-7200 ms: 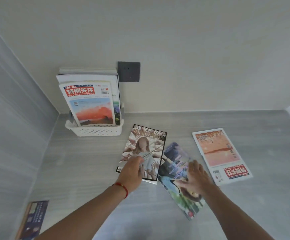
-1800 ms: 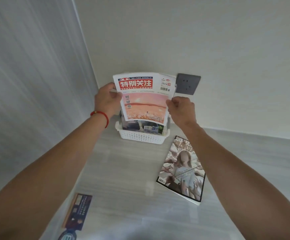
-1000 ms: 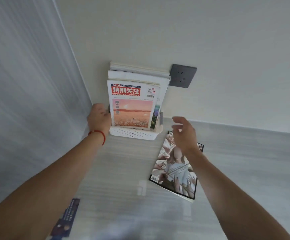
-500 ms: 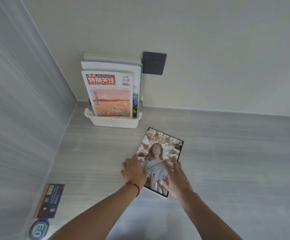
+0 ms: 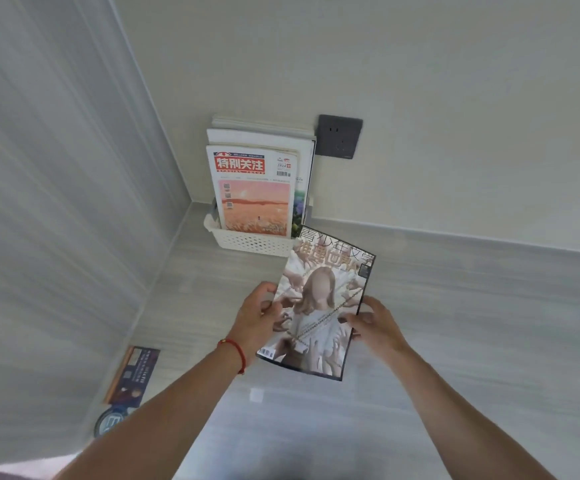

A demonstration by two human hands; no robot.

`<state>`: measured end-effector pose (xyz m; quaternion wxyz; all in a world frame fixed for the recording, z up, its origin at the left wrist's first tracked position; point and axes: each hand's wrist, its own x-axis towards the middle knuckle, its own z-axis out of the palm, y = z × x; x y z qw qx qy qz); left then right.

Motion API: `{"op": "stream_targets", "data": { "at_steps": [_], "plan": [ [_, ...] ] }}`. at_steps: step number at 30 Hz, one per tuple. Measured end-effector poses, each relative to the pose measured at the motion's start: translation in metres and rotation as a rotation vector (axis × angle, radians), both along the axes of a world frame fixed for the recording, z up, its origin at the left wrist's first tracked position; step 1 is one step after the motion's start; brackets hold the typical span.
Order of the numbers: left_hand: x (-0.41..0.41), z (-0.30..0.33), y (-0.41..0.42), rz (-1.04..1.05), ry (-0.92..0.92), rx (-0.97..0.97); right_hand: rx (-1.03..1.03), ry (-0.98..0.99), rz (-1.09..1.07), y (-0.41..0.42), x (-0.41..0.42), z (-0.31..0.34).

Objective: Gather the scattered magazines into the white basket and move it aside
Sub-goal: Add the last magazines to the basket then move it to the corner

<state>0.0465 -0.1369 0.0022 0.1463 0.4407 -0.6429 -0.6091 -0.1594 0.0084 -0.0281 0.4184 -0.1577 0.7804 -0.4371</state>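
Note:
A white perforated basket [image 5: 252, 242] stands in the far left corner against the wall, with several magazines upright in it. The front one [image 5: 255, 194] has a red title block and an orange sunset picture. Nearer to me, a magazine with a long-haired figure on its cover [image 5: 319, 306] is lifted off the grey surface and tilted toward me. My left hand [image 5: 255, 315] grips its left edge, thumb on the cover. My right hand [image 5: 373, 322] pinches its right edge. Its top corner overlaps the basket's right end in view.
A dark wall socket [image 5: 339, 136] sits on the wall right of the basket. A dark booklet [image 5: 134, 374] and a round badge [image 5: 110, 422] lie by the left wall. The grey surface [image 5: 472, 323] stretches out to the right.
Both hands, which were pressing on the figure-cover magazine as it lay flat, now hold it by its edges, raised off the surface and nearer the basket. My view has swung right.

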Motion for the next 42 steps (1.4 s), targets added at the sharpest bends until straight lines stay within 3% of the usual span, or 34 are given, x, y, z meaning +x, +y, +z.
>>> {"op": "stream_targets", "data": {
  "at_steps": [4, 8, 11, 13, 29, 34, 37, 39, 42],
  "plan": [
    [0.019, 0.033, -0.049, 0.042, 0.144, -0.063, -0.187, 0.064, 0.079, -0.047, 0.002, 0.055],
    [0.017, 0.058, -0.113, 0.193, 0.200, -0.231, -0.245, 0.426, 0.106, -0.114, -0.003, 0.103],
    [0.008, 0.076, -0.158, 0.262, 0.092, -0.486, -0.297, 0.674, 0.098, -0.163, -0.004, 0.134],
    [0.000, 0.089, -0.180, 0.313, 0.027, -0.564, -0.300, 0.738, 0.102, -0.190, -0.004, 0.148],
    [-0.035, 0.025, -0.240, 0.349, -0.196, -0.350, -0.084, 0.655, 0.067, -0.263, -0.002, 0.061],
    [-0.037, 0.016, -0.237, 0.365, -0.137, -0.314, -0.274, 0.396, -0.142, -0.253, 0.013, 0.041],
    [-0.034, 0.014, -0.249, 0.268, -0.182, -0.402, -0.190, 0.524, -0.127, -0.242, 0.006, 0.037],
    [-0.035, 0.014, -0.264, 0.146, -0.253, -0.447, -0.055, 0.496, -0.024, -0.240, -0.007, 0.031],
    [-0.041, 0.013, -0.277, 0.012, -0.187, -0.238, -0.005, 0.399, 0.084, -0.250, -0.025, 0.022]
  ]
}}
